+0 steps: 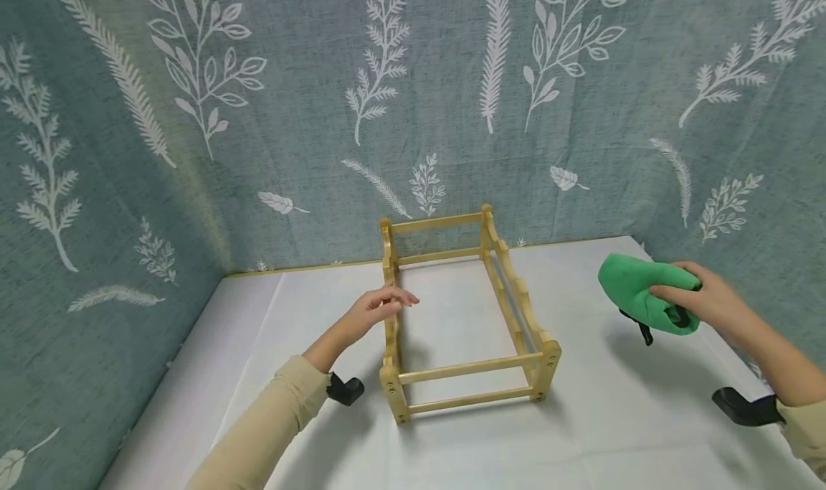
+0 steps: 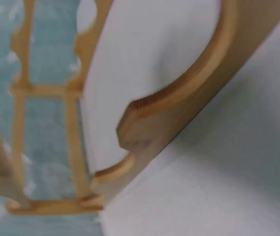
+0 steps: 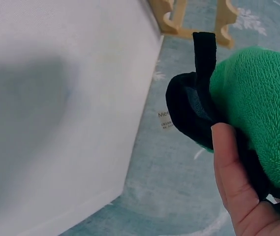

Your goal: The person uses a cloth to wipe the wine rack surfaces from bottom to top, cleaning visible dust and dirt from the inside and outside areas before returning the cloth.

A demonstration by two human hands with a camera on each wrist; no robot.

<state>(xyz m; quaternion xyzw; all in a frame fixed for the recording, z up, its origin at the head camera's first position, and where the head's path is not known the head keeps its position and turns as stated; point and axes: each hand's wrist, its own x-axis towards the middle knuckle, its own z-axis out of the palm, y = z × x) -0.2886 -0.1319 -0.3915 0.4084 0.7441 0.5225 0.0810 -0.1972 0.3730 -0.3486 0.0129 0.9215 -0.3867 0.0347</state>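
A folded green terry-cloth piece [image 1: 635,282] with black trim and a black strap is held up off the table by my right hand [image 1: 706,296]. In the right wrist view the thumb [image 3: 233,172] presses against the black edging of the green terry-cloth piece [image 3: 260,93], and a small label shows beside it. Its exact kind is unclear. My left hand [image 1: 374,311] is over the left side rail of a light wooden rack [image 1: 474,367], its fingers loosely extended and nothing held. Whether it touches the rail cannot be told. Scalloped rails of the rack [image 2: 179,93] fill the left wrist view, blurred.
The rack stands on a white-covered table [image 1: 606,404], near its back edge. Teal curtains [image 1: 310,81] with white leaf prints hang behind and along both sides. A black wrist mount [image 1: 345,389] sits below the left hand, another black mount [image 1: 745,407] below the right.
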